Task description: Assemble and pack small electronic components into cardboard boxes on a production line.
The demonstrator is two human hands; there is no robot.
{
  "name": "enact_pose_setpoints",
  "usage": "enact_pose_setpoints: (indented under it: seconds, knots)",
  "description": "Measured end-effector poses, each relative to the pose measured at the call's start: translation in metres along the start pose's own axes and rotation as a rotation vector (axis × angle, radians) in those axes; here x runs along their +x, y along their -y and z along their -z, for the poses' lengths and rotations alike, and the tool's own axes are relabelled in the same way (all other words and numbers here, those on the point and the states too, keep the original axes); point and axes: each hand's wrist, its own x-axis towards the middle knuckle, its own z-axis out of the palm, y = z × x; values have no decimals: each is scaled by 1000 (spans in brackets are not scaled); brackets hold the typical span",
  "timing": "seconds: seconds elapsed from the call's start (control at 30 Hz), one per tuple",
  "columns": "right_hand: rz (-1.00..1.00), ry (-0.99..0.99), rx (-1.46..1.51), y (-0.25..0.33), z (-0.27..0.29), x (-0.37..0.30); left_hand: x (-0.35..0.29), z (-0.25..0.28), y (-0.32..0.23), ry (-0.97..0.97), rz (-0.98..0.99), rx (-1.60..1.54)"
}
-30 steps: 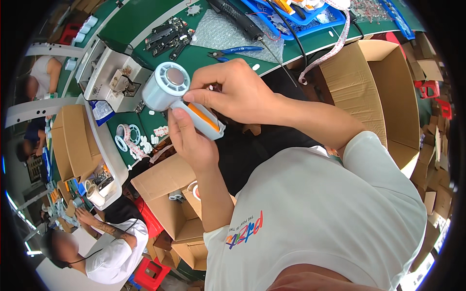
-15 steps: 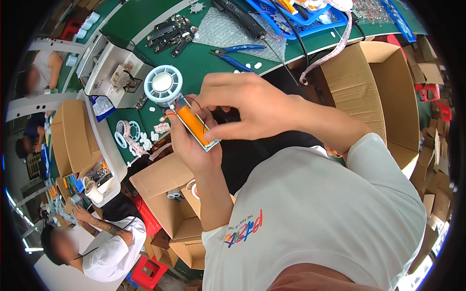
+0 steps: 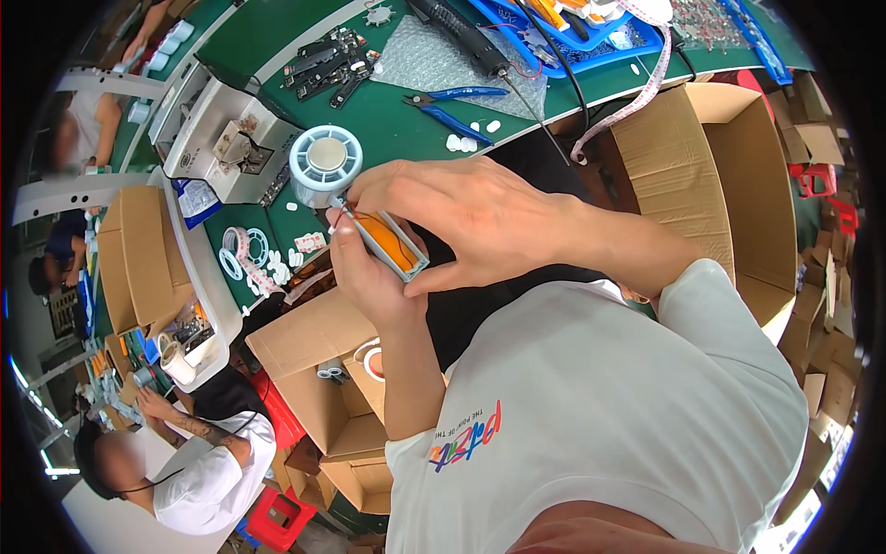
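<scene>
Fingers of your left hand [image 3: 374,288] are curled round the open handle [image 3: 412,270] of a pale blue handheld fan [image 3: 314,189], with the thumb laid along the near edge close to the neck. Your right hand [image 3: 471,217] arches over the far side of the same handle; its fingers lie close together toward the neck, and its thumb is spread well apart from them, the tip near the handle's lower end. Whether your right fingertips pinch anything cannot be told, as the hand itself partly hides them.

You hold the fan before your body at the edge of the green workbench [image 3: 374,120], its round, slotted head [image 3: 327,154] directed away from you. An orange cylindrical cell [image 3: 389,242] lies within the handle, and thin dark wires [image 3: 369,218] run over its upper end.

Beyond your right hand, small white pads [image 3: 461,144] lie beside blue-handled cutting pliers [image 3: 471,91]; farther off, a black electric screwdriver [image 3: 457,37] lies across bubble wrap [image 3: 406,60] near a blue tray [image 3: 554,71]. Dark circuit boards [image 3: 318,69] are heaped beyond the fan's head. An open cardboard box [image 3: 674,175] stands at your right.
</scene>
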Motion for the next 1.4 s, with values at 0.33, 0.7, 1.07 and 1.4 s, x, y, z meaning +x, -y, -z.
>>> enact_pose_setpoints:
  seconds: [0.33, 0.7, 1.07, 1.4]
  knots:
    - [9, 61, -48, -2, -3, -4, -3, -10, 7, -217, -32, 99]
    - [-22, 28, 88, -4, -7, -6, -6, -2, -1, -193, 103, 60]
    - [24, 80, -140, 5, -7, -8, -8, -7, 6, -234, -88, 183]
    - [76, 31, -80, -7, -23, -11, -5, -7, 8, -206, -116, 193]
